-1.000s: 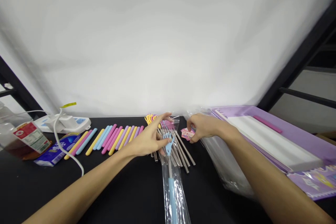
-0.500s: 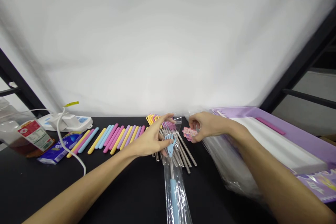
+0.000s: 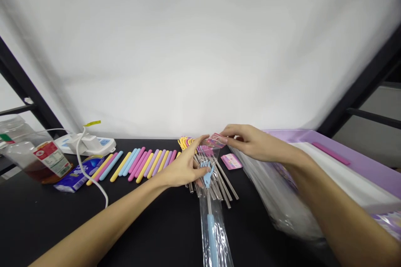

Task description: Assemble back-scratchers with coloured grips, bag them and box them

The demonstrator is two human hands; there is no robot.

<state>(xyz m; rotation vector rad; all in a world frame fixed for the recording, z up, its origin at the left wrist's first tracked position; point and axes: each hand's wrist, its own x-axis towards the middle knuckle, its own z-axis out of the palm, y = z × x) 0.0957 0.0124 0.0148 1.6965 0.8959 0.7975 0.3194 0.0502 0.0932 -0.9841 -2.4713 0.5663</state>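
My left hand (image 3: 188,167) is curled around the upper part of a clear plastic bag (image 3: 203,212), its fingers inside or behind the film; I cannot tell which. Inside the bag lies a light blue back scratcher (image 3: 212,233) with a hand-shaped head and a metal rod. My right hand (image 3: 242,139) pinches a small pink printed card (image 3: 215,141) at the bag's mouth. Just below that hand, a stack of similar pink cards (image 3: 232,161) rests on the black table. Beneath the bag, metal rods (image 3: 224,183) with yellow and pink scratcher heads (image 3: 184,142) lie in a pile.
Coloured handles (image 3: 142,164) lie in a row at left. Beyond them are a blue packet (image 3: 75,177), a white power strip (image 3: 100,146) with a cable, and a plastic jug (image 3: 31,158). At right, clear bags (image 3: 272,192) lie beside a purple tray (image 3: 376,167).
My right hand has moved up and left from the card stack with one card, bringing it to the bag's mouth. The stack now lies on the table. My left hand stays on the bag.
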